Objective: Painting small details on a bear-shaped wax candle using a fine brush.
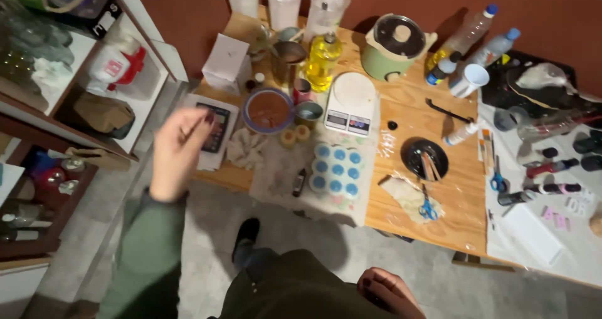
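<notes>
Pale wood surface [407,115], crowded: a mould of blue-filled cups [337,168] sits filled beside a white scale [351,103] and a bowl of brown mix [268,109]. Her left hand [179,150] hovers blurred above a dark tablet [213,128], fingers loose, holding nothing. Right hand [389,292] curls empty at her lap. Pouring looks done; the mixing things lie uncleared.
</notes>
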